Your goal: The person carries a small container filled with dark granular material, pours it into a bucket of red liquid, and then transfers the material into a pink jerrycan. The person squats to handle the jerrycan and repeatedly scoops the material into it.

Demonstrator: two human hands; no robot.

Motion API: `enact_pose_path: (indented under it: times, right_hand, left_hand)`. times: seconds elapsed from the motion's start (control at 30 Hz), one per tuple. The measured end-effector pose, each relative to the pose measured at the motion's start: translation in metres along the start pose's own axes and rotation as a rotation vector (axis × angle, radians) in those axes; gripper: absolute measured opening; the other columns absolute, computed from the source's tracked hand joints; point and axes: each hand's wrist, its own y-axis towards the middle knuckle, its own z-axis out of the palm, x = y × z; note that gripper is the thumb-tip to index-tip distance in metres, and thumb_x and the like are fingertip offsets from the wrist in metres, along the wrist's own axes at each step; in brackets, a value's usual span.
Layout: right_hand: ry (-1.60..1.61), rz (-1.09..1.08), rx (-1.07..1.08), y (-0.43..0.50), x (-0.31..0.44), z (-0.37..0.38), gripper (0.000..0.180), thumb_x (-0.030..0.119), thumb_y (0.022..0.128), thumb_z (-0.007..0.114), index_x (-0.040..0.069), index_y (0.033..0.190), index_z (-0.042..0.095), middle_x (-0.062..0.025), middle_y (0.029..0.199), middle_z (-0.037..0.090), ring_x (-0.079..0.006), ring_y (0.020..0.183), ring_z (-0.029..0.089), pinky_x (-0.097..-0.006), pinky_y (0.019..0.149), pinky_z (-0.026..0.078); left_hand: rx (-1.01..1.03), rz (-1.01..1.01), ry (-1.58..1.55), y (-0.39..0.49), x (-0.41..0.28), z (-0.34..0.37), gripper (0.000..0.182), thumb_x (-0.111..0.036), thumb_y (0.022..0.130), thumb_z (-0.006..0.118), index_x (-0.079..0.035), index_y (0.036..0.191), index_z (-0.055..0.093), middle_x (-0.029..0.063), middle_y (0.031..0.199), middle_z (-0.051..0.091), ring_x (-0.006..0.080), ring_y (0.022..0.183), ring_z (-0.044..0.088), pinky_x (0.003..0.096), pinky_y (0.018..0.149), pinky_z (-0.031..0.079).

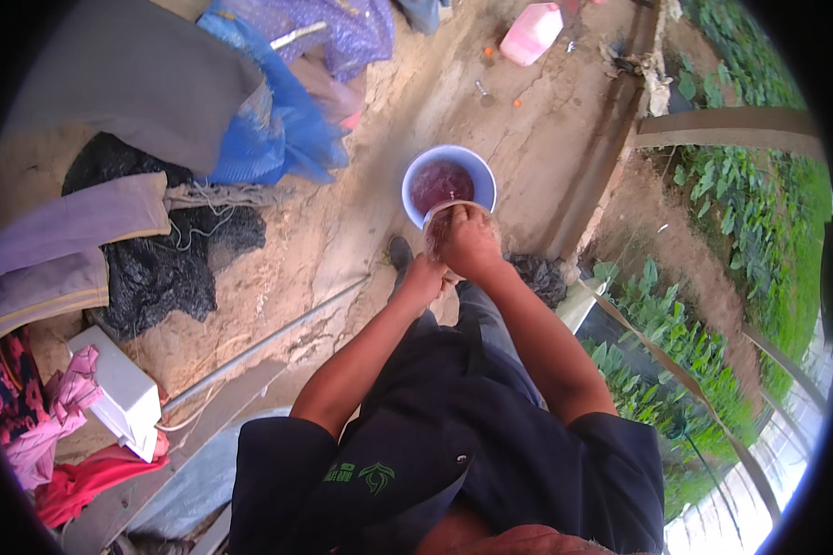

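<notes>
My left hand (425, 279) grips the near-left side of a shallow round bowl (436, 230), which is tilted over a bucket. My right hand (470, 244) lies across the bowl, fingers curled into its inside; whether they hold anything is hidden. The bowl looks wet and reddish-brown within. Below and beyond it, the light-blue plastic bucket (487, 182) stands on the ground with dark reddish liquid (441, 186) in it. Small pale drops or bits show between bowl and liquid.
A pink-tinted plastic jug (531, 35) and orange caps (517, 103) lie beyond the bucket. A metal pole (271, 340) slants at left, near a white box (121, 388), hanging clothes (76, 222) and blue plastic sheeting (278, 132). A low ledge (597, 180) borders green plants at right.
</notes>
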Motion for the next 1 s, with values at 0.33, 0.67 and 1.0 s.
enact_pose_path:
  times: [0.33,0.67,1.0]
  right_hand:
    - [0.023,-0.166,0.245,0.025,-0.007,0.029,0.076,0.025,0.069,0.075,-0.001,0.136,0.052,-0.0352,0.141,0.05,-0.0497,0.136,0.045,-0.0538,0.115,0.034]
    - [-0.239,-0.324,0.617,-0.001,0.004,-0.006,0.05,0.024,0.081,0.07,0.0,0.125,0.062,-0.0289,0.11,0.07,-0.0411,0.111,0.067,-0.0465,0.098,0.051]
    - [-0.32,-0.237,0.253,0.001,0.021,0.006,0.065,0.017,0.073,0.076,0.004,0.134,0.058,-0.0304,0.137,0.055,-0.0447,0.129,0.055,-0.0505,0.107,0.045]
  left_hand:
    - [-0.024,0.033,0.035,-0.01,-0.006,-0.012,0.019,-0.016,0.093,0.056,0.0,0.091,0.066,0.0089,0.068,0.063,0.0117,0.046,0.05,0.0288,0.043,0.038]
    - [0.085,0.05,0.045,-0.017,0.016,-0.03,0.022,-0.013,0.098,0.046,0.002,0.097,0.063,0.0119,0.068,0.063,0.0131,0.044,0.05,0.0311,0.043,0.041]
    - [0.026,0.061,0.117,-0.021,-0.002,-0.023,0.03,-0.022,0.101,0.051,0.006,0.106,0.062,0.0144,0.076,0.067,0.0141,0.048,0.055,0.0299,0.043,0.043]
